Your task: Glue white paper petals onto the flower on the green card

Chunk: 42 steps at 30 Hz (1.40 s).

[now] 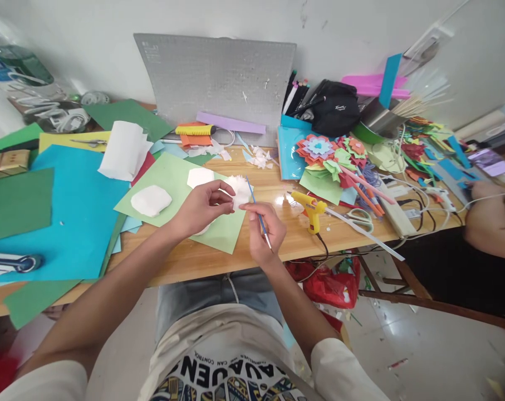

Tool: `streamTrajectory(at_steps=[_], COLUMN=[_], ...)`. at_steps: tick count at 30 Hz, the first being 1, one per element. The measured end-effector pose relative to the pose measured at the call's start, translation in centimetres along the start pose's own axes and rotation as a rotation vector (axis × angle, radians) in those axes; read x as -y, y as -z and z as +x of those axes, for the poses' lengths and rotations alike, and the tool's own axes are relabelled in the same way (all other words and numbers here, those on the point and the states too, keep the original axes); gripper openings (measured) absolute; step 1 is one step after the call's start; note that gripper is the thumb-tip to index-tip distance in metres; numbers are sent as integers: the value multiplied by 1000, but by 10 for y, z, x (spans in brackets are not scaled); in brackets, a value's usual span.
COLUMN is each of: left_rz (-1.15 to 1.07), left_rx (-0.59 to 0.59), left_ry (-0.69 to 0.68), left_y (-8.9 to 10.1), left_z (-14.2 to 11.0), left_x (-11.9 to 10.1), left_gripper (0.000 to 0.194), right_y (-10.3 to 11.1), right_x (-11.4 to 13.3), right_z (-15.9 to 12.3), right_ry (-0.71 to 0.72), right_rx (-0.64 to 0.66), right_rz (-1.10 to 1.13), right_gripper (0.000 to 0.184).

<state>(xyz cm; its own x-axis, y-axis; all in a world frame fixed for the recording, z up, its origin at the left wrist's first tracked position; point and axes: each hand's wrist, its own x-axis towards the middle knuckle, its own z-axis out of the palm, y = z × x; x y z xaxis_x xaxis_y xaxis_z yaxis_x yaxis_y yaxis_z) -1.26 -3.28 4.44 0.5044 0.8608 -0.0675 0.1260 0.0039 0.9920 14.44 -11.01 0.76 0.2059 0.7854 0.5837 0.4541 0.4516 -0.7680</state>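
Note:
My left hand (pixel 206 205) is closed in a pinch at the lower edge of a piece of white paper (pixel 241 189) with a fringed top edge. My right hand (pixel 266 229) grips a thin blue paintbrush (pixel 252 192), which slants across the palm with its tip toward me. The right thumb and fingertip touch the white paper's lower right edge. Beneath both hands lies a light green sheet (pixel 177 172). On it rest a white paper shape (pixel 151 201) at the left and another white piece (pixel 200 177) behind my left hand. A further white piece is mostly hidden under that hand.
A yellow glue gun (pixel 310 209) and scissors (pixel 359 219) lie to the right. Blue card (pixel 81 195) covers the left side. Behind stand a grey cutting mat (pixel 219 78) and layered paper flowers (pixel 318 148). Another person's arm (pixel 490 214) is at the far right.

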Motion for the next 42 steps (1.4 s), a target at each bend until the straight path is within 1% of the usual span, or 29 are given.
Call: streamTrajectory(at_steps=[4, 7, 9, 12, 15, 17, 20, 26, 32, 34, 39, 42], left_rz=[-44, -59, -51, -18, 22, 30, 18, -37, -22, -24, 47, 94], left_rx=[14, 11, 12, 5, -3, 1, -1, -78, -146, -161, -131, -157], left_ry=[-1, -9, -22, -22, -13, -14, -7, -26, -88, -114, -120, -122], left_y=[0, -1, -1, -1, -1, -1, 0, 2, 3, 3, 4, 4], left_z=[-2, -2, -2, -1, -1, -1, -1, 0, 0, 0, 1, 1], left_x=[-2, -3, -3, -2, -1, -1, -1, -3, 0, 0, -1, -1], left_gripper=[28, 30, 33, 33, 33, 32, 32, 36, 37, 38, 38, 38], right_y=[-1, 0, 0, 1, -2, -5, -12, -20, -21, -21, -23, -23], right_x=[-3, -3, -1, 1, 1, 0, -1, 1, 0, 0, 1, -1], right_z=[-1, -2, -2, 1, 5, 7, 9, 14, 21, 24, 30, 30], right_ry=[162, 197, 154, 20, -62, -72, -63, -41, -76, -74, -65, -75], right_rx=[32, 34, 12, -31, -20, -15, -43, -63, -30, -39, -66, -63], right_rz=[-131, -156, -129, -84, -87, -105, -120, -110, -62, -49, -40, -1], right_gripper=[22, 23, 22, 18, 13, 9, 7, 8, 12, 12, 12, 11])
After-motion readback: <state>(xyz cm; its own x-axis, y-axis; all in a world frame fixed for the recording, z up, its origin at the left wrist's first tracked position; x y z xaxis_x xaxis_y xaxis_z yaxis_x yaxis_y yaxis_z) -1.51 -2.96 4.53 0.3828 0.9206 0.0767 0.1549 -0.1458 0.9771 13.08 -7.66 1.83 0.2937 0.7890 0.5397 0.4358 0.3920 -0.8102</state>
